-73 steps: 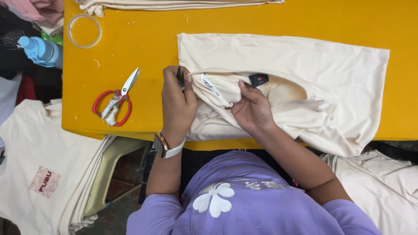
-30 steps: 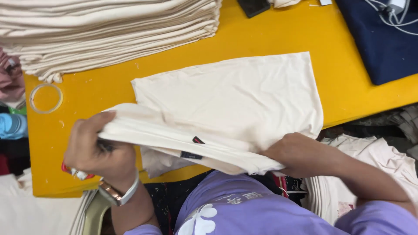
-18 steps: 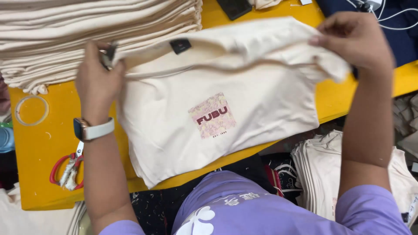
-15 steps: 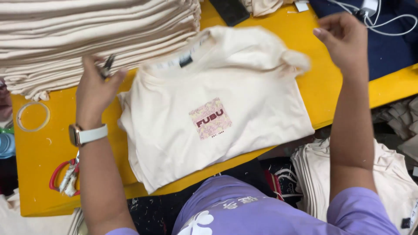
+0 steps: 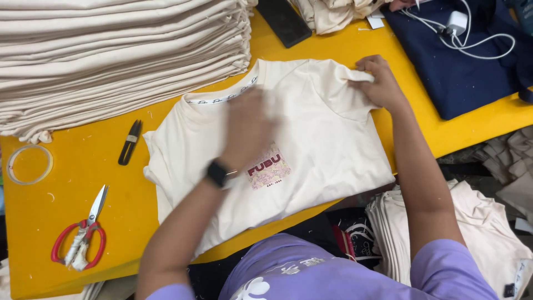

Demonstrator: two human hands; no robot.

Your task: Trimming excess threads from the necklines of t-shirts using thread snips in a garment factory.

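Note:
A cream T-shirt (image 5: 311, 166) with a small pink and red chest print lies face up on the yellow table (image 5: 83, 178). My left hand (image 5: 247, 125), blurred, lies flat with spread fingers on the shirt's chest, just above the print. At the shirt's far right corner, my right hand (image 5: 380, 83) pinches the sleeve. Black thread snips (image 5: 129, 143) lie on the table left of the shirt, out of either hand.
A tall stack of folded cream shirts (image 5: 116, 55) fills the far left. Red-handled scissors (image 5: 80, 236) and a clear tape ring (image 5: 28, 164) lie at the left. A black phone (image 5: 284, 22), navy cloth (image 5: 461, 66) with white charger (image 5: 458, 22), more cream shirts (image 5: 488, 244) lower right.
The shirt has come down from being held up and now lies flat. My left hand has let go of the snips and moved onto the chest. My right hand has dropped to the sleeve.

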